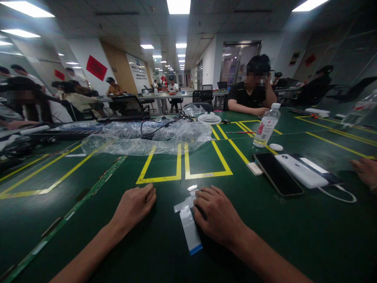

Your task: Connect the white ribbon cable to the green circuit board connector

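Note:
My left hand (134,206) rests on the green table (294,243) with its fingers curled under; nothing shows in it. My right hand (216,214) lies palm down with the fingers curled, its fingertips pressing on a white flat ribbon cable (190,230) with a blue end. The cable runs from a small metal connector (192,188) past my thumb toward me. A long thin green circuit strip (82,202) lies diagonally to the left of my left hand.
Yellow tape boxes (179,165) mark the table ahead. Crumpled clear plastic with a black cord (153,135) lies beyond. To the right are a black phone (278,174), a white power bank (300,171), a water bottle (266,125), a small fan (209,118) and another person's hand (365,169). People sit around.

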The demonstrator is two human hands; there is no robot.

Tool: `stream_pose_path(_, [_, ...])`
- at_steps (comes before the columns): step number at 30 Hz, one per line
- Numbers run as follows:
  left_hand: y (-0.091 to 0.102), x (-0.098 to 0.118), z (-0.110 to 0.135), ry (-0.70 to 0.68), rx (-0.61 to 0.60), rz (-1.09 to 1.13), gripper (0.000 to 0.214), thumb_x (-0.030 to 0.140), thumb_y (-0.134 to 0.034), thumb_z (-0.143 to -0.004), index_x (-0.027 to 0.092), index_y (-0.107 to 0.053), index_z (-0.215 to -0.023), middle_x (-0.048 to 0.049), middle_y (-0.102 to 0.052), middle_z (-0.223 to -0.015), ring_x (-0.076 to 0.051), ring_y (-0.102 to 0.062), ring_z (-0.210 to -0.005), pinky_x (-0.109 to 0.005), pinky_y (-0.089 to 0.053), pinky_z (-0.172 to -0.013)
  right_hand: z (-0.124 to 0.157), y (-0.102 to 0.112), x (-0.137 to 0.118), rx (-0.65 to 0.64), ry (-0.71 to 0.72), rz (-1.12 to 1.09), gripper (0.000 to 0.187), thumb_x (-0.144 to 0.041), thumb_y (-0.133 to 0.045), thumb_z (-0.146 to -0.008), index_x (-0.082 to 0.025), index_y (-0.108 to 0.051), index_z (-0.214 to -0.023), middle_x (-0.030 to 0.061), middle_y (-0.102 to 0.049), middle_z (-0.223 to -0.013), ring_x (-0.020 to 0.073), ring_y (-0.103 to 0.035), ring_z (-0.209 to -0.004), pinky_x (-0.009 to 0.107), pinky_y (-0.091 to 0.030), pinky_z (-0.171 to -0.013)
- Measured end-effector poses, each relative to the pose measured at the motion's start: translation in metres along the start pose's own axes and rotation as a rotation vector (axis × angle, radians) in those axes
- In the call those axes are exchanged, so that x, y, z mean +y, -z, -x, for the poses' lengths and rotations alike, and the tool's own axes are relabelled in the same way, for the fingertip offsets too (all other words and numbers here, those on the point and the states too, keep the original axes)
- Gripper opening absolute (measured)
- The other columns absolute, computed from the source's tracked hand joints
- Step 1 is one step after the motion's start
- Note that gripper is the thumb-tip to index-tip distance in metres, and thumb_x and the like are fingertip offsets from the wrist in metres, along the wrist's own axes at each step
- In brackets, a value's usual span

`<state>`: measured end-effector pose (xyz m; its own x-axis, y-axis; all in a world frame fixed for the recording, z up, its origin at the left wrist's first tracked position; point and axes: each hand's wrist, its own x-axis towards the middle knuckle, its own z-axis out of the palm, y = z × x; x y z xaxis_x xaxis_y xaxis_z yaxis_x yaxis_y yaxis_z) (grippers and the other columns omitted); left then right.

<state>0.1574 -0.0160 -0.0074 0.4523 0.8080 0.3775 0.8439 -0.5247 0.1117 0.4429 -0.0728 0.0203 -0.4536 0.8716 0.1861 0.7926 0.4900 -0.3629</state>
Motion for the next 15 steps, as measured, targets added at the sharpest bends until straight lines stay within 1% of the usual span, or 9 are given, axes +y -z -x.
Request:
stream_pose_path(2, [-0.002, -0.003, 0.0, -0.037, 0.041, 0.008, 0.031, 0.025, -0.04, -0.097, 0.022, -0.036, -0.066, 0.0074, -0.034, -0.054, -0.01, -0.038, -0.043, -0.025, -0.029, -0.053, -0.001, -0.001, 0.0, 0.038, -0.024, 0.023, 0.028, -0.029, -0.047, -0.098, -0.016, -0.072, -0.103, 0.0106, -0.066, -0.126, 0.0247, -0.055, -0.122, 0.047, -0.03, -0.113])
stream_pose_path(3, [-0.003, -0.005, 0.0, -0.057, 0.052, 0.025, 0.031, 0.024, -0.039, -0.097, 0.022, -0.036, -0.066, 0.008, -0.033, -0.054, -0.009, -0.037, -0.042, -0.025, -0.028, -0.051, -0.001, -0.002, 0.0, 0.049, -0.024, 0.026, 0.028, -0.028, -0.047, -0.097, -0.016, -0.071, -0.105, 0.0114, -0.065, -0.127, 0.0247, -0.054, -0.122, 0.046, -0.031, -0.112])
stream_pose_path(5, [-0.005, -0.009, -0.001, -0.089, 0.059, 0.063, 0.03, 0.023, -0.039, -0.098, 0.022, -0.038, -0.068, 0.0085, -0.032, -0.054, -0.008, -0.036, -0.04, -0.024, -0.027, -0.049, -0.001, -0.004, 0.001, 0.044, 0.01, 0.013, 0.031, -0.027, -0.049, -0.097, -0.015, -0.067, -0.119, 0.0129, -0.059, -0.136, 0.0253, -0.049, -0.129, 0.045, -0.032, -0.113])
stream_pose_path(7, [-0.006, -0.013, -0.001, -0.11, 0.05, 0.092, 0.029, 0.025, -0.04, -0.1, 0.022, -0.042, -0.071, 0.0086, -0.035, -0.054, -0.008, -0.037, -0.04, -0.023, -0.026, -0.048, 0.0, -0.007, 0.003, 0.0, 0.068, -0.013, 0.041, -0.028, -0.05, -0.097, -0.016, -0.057, -0.135, 0.0132, -0.05, -0.146, 0.0262, -0.041, -0.137, 0.045, -0.03, -0.114])
stream_pose_path(9, [-0.006, -0.016, -0.002, -0.121, 0.031, 0.103, 0.028, 0.027, -0.042, -0.101, 0.021, -0.046, -0.074, 0.0083, -0.039, -0.055, -0.007, -0.039, -0.041, -0.023, -0.027, -0.048, 0.001, -0.009, 0.003, -0.057, 0.103, -0.031, 0.047, -0.031, -0.049, -0.097, -0.017, -0.05, -0.142, 0.0128, -0.044, -0.151, 0.0272, -0.036, -0.141, 0.047, -0.028, -0.116])
stream_pose_path(11, [-0.005, -0.018, -0.003, -0.121, 0.027, 0.106, 0.031, 0.03, -0.043, -0.101, 0.021, -0.047, -0.072, 0.0079, -0.04, -0.055, -0.007, -0.038, -0.041, -0.023, -0.027, -0.049, 0.001, -0.01, 0.003, -0.09, 0.1, -0.033, 0.047, -0.034, -0.047, -0.099, -0.017, -0.049, -0.143, 0.0123, -0.045, -0.151, 0.0279, -0.036, -0.141, 0.049, -0.027, -0.117])
stream_pose_path(13, [-0.001, -0.021, -0.003, -0.103, 0.034, 0.111, 0.035, 0.034, -0.043, -0.102, 0.02, -0.048, -0.069, 0.0075, -0.039, -0.054, -0.008, -0.037, -0.041, -0.023, -0.028, -0.05, 0.002, -0.009, 0.003, -0.09, 0.082, -0.024, 0.044, -0.034, -0.044, -0.1, -0.017, -0.052, -0.14, 0.0121, -0.049, -0.148, 0.0276, -0.04, -0.138, 0.05, -0.027, -0.116])
stream_pose_path(15, [0.004, -0.027, -0.004, -0.04, 0.036, 0.111, 0.039, 0.037, -0.042, -0.101, 0.02, -0.049, -0.067, 0.0069, -0.039, -0.054, -0.008, -0.037, -0.042, -0.023, -0.029, -0.051, 0.001, -0.007, 0.002, -0.069, 0.064, -0.009, 0.04, -0.033, -0.044, -0.101, -0.017, -0.056, -0.135, 0.0119, -0.053, -0.143, 0.027, -0.045, -0.134, 0.049, -0.03, -0.115])
